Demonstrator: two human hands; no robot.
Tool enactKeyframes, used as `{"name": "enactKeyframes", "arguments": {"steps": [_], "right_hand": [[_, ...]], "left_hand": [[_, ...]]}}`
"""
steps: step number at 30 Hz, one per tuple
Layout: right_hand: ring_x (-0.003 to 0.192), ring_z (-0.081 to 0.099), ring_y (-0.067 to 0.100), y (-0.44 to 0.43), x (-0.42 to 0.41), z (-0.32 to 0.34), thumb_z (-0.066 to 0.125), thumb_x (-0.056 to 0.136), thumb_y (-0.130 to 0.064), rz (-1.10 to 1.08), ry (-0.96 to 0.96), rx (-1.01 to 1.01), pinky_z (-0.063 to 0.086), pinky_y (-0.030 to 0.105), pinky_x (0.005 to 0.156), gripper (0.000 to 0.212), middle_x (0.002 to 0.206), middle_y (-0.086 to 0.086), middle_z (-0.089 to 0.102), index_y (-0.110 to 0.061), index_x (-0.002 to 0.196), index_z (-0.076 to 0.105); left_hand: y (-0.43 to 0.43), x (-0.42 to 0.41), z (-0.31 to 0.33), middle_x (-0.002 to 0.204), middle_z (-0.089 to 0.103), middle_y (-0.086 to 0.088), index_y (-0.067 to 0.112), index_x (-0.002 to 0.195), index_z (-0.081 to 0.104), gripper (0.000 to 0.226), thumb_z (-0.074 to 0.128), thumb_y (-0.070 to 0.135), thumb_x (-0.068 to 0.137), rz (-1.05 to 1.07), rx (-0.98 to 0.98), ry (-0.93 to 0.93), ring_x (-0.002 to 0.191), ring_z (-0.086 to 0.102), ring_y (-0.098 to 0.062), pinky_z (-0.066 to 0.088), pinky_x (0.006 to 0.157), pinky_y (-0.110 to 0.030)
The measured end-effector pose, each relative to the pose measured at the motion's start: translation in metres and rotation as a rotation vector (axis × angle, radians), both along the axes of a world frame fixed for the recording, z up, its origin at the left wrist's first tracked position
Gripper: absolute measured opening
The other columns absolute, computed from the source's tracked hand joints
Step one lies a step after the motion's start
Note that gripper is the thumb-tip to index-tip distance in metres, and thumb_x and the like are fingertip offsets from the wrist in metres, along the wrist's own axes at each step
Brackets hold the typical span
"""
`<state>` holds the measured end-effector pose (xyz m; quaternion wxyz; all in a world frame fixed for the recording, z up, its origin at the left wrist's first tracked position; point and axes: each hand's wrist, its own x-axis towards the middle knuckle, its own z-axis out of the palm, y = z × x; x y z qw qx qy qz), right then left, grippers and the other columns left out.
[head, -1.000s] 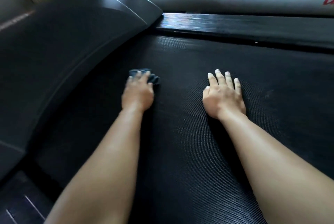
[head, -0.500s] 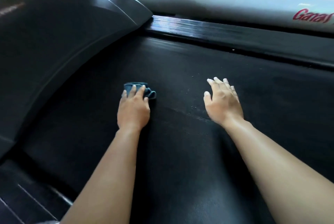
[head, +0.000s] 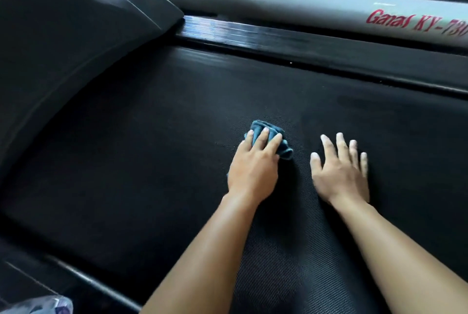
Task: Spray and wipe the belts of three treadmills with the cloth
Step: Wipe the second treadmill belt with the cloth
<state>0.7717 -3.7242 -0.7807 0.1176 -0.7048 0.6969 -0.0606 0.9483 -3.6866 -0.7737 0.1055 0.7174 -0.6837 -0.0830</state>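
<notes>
Pressing the bunched blue cloth (head: 268, 136) onto the belt (head: 152, 149), the left hand (head: 253, 169) keeps fingers nearly straight. Beside it, the right hand (head: 340, 174) lies flat, fingers spread.

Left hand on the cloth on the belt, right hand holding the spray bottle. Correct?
No: head view shows the right hand holds nothing, lying flat on the belt with fingers spread. The left hand does press the cloth on the belt.

Free belt (head: 157, 161) L & fwd; motor cover (head: 63, 47) blocks far L, side rail (head: 278, 37) fwd.
</notes>
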Motion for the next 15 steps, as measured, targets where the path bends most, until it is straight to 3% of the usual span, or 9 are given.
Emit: {"name": "enactKeyframes", "arguments": {"steps": [3, 10, 15], "right_hand": [[0.152, -0.002, 0.023, 0.001, 0.001, 0.000, 0.026, 0.099, -0.050, -0.004, 0.018, -0.016, -0.004, 0.044, 0.122, 0.059, 0.166, 0.000, 0.004, -0.033, 0.155, 0.017], [0.152, -0.001, 0.024, -0.001, 0.002, -0.001, 0.025, 0.098, -0.050, -0.009, 0.029, -0.026, -0.004, 0.045, 0.122, 0.059, 0.165, 0.001, 0.005, -0.035, 0.154, 0.017], [0.152, -0.001, 0.024, -0.002, 0.002, -0.003, 0.025, 0.097, -0.051, -0.008, 0.027, -0.039, -0.004, 0.046, 0.122, 0.059, 0.165, 0.001, 0.006, -0.035, 0.154, 0.019]], "left_hand": [[0.022, 0.027, -0.003, 0.161, 0.030, -0.002, 0.032, 0.153, 0.035, 0.051, 0.043, 0.034, 0.103, 0.063, -0.005, 0.009, 0.149, 0.024, -0.032, 0.019, 0.121, -0.045], [0.004, 0.116, 0.005, 0.163, 0.025, -0.003, 0.028, 0.153, 0.035, 0.051, 0.044, 0.033, 0.103, 0.363, 0.017, 0.100, 0.151, 0.015, -0.030, 0.012, 0.123, -0.040], [-0.041, 0.089, 0.004, 0.165, 0.020, 0.001, 0.030, 0.155, 0.031, 0.052, 0.039, 0.035, 0.104, 0.310, 0.031, 0.097, 0.152, 0.011, -0.026, 0.009, 0.123, -0.035]]}}
